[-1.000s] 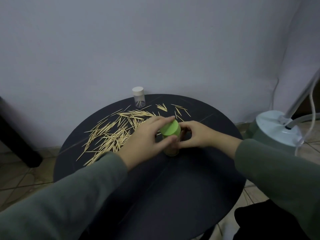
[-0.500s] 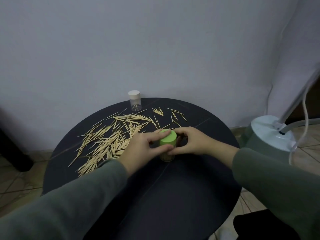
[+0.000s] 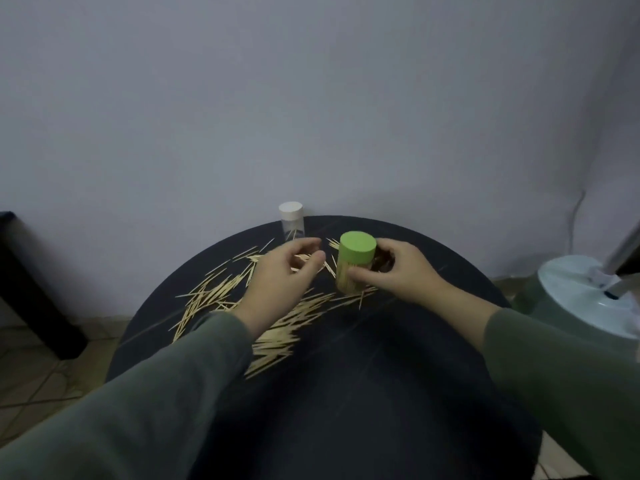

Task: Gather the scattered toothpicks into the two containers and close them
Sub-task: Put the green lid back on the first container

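At the far left, a dark, blocky piece of furniture (image 3: 31,289) is seen standing on a tiled floor (image 3: 52,382) against a plain, matte grey wall (image 3: 311,98). A round table (image 3: 381,393) with a smooth black top fills the middle of the view. Thin, pale wooden toothpicks (image 3: 214,296) are strewn across its left half in a loose, criss-crossed heap, some of them hidden under the left forearm in its soft green sleeve (image 3: 138,410). At the table's far edge, a small clear cylindrical container with a white cap (image 3: 291,221) is set upright, a few toothpicks leaning inside it. The left hand (image 3: 282,278) is held above the heap, just left of the green-lidded container and apart from it; its fingers (image 3: 308,266) are loosely curled and nothing is held in them. Near the table's centre, a clear cylindrical container with a smooth, flat-topped green lid (image 3: 356,263) is seen upright, packed with toothpicks, its lid seated on top. Its body is gripped from the right by the right hand (image 3: 398,273), with the thumb curled across the front and the remaining fingers wrapped behind it. Whether its base touches the table cannot be told. A few more toothpicks lie just under and beside it. At the far right, a rounded, glossy pale-green appliance base (image 3: 581,303) is seen beside the table.
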A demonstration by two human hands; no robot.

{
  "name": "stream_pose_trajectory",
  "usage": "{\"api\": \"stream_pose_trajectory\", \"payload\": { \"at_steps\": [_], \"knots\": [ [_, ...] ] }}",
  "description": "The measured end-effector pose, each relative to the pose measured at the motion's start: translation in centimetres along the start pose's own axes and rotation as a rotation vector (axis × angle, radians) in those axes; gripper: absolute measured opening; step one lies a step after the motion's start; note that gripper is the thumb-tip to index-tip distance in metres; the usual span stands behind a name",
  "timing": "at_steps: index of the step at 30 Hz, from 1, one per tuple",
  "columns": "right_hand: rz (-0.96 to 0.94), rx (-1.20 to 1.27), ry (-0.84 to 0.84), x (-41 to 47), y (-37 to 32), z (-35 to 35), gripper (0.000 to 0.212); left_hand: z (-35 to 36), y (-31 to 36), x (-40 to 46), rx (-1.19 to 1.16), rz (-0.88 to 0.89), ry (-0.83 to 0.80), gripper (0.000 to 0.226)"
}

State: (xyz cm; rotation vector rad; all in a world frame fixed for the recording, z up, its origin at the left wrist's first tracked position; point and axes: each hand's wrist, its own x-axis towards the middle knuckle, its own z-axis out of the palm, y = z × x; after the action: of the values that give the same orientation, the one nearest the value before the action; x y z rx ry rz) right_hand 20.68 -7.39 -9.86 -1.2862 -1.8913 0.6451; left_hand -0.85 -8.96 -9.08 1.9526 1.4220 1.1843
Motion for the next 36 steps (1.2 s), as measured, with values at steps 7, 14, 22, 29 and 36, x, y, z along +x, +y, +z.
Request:
{"api": "stream_pose_trajectory", "payload": {
  "at_steps": [7, 14, 22, 29, 36],
  "knots": [
    [0.147, -0.048, 0.131, 10.0, 0.7, 1.7, 0.056, 0.0, -3.8, 8.4, 0.092, -0.213, 0.076, 0.055],
    [0.203, -0.077, 0.157, 18.1, 3.0, 4.5, 0.052, 2.0, -7.9, 15.0, 0.040, -0.278, 0.146, 0.074],
    [0.217, -0.086, 0.062, 20.1, 4.8, 6.2, 0.054, 3.9, -10.6, 16.5, 0.032, -0.237, 0.148, 0.070],
    [0.202, -0.075, 0.007, 18.8, 4.6, 6.4, 0.050, 3.7, -11.1, 15.8, 0.028, -0.209, 0.138, 0.071],
    [0.190, -0.118, -0.015, 17.1, 4.8, 5.7, 0.053, 3.3, -11.0, 14.7, 0.049, -0.204, 0.128, 0.070]
  ]
}}
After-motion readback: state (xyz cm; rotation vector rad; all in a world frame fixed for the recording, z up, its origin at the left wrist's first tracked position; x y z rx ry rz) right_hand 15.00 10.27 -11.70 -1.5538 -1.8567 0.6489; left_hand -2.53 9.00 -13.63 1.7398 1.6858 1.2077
